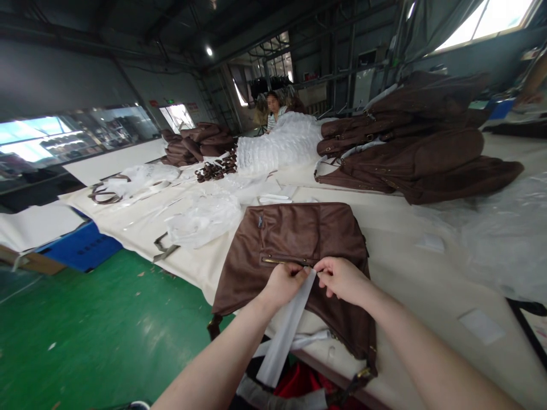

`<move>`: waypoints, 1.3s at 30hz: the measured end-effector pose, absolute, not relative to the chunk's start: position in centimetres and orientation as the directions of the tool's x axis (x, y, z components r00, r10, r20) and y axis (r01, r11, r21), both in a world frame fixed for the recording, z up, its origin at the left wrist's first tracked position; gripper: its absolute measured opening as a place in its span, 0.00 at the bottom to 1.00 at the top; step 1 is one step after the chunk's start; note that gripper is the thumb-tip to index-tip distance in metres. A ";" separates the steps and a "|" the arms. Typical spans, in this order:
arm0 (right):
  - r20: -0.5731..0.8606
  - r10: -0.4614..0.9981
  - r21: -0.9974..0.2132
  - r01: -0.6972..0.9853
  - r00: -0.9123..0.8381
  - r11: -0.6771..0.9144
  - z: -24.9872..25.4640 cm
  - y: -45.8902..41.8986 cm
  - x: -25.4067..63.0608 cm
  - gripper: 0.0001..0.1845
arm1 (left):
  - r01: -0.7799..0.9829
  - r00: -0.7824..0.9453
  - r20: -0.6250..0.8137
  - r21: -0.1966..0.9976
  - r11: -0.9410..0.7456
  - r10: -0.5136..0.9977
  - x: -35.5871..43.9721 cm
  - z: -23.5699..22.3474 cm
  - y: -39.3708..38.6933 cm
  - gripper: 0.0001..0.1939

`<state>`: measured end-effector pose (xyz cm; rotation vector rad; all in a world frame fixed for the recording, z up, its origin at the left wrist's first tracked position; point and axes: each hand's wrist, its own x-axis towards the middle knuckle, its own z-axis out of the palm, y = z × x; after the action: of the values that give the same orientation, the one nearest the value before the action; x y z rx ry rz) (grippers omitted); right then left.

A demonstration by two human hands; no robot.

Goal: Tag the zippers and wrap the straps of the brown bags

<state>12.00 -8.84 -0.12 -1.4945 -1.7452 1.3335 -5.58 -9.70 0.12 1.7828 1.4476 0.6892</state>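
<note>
A brown leather-look handbag (290,230) lies flat on the table in front of me, its strap end hanging toward me over the edge. Across its face runs a brass zipper (273,261). My left hand (287,283) pinches the upper end of a long white strip (287,333) of thin wrapping material, just below the zipper. Close beside it, my right hand (339,279) has its thumb and forefinger pressed together at the same end of the strip. The strip hangs down toward the table edge. The exact grip of the right fingertips is partly hidden.
Brown bags are piled at the back right (410,154) and back left (200,142). Between them stands a heap of clear bubble wrap (280,142). Crumpled clear plastic (205,219) lies left of the handbag. Behind the table is another person (276,111). A blue box (85,247) sits left.
</note>
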 end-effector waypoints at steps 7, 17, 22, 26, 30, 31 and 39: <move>-0.198 0.951 -0.825 0.564 -0.238 -0.031 0.4 -8.9 11.8 0.06 | 0.596 0.135 0.047 0.794 -0.118 0.990 -5.0 -0.4 -9.7 0.17; -0.380 0.862 -0.912 0.294 -0.336 -0.287 -1.2 -8.9 10.6 0.14 | 0.547 0.057 0.026 0.835 -0.053 0.998 -4.8 -1.2 -9.4 0.14; -0.392 0.867 -0.907 0.286 -0.308 -0.309 -1.4 -8.9 10.2 0.12 | 0.569 0.087 0.029 0.819 -0.074 0.996 -5.5 -0.6 -9.8 0.14; -0.390 0.870 -0.906 0.292 -0.300 -0.305 -1.4 -8.9 10.1 0.12 | 0.642 0.115 0.042 0.759 -0.107 0.992 -6.0 -0.1 -10.4 0.11; -0.393 0.871 -0.905 0.289 -0.295 -0.311 -1.2 -8.9 10.1 0.13 | 0.685 0.079 0.036 0.724 -0.080 0.996 -6.0 -0.1 -10.6 0.09; -0.396 0.868 -0.906 0.282 -0.299 -0.316 -1.1 -9.0 10.1 0.14 | 0.684 0.076 0.040 0.725 -0.082 0.996 -5.9 -0.2 -10.6 0.10; -0.382 0.881 -0.908 0.294 -0.281 -0.300 -1.1 -8.9 9.6 0.15 | 0.779 -0.004 0.097 0.625 -0.058 0.995 -5.2 0.0 -10.8 0.07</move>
<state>9.59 -8.88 -1.12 -1.4887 -1.4656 1.6165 -5.24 -10.78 0.03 1.8880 1.8314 0.7480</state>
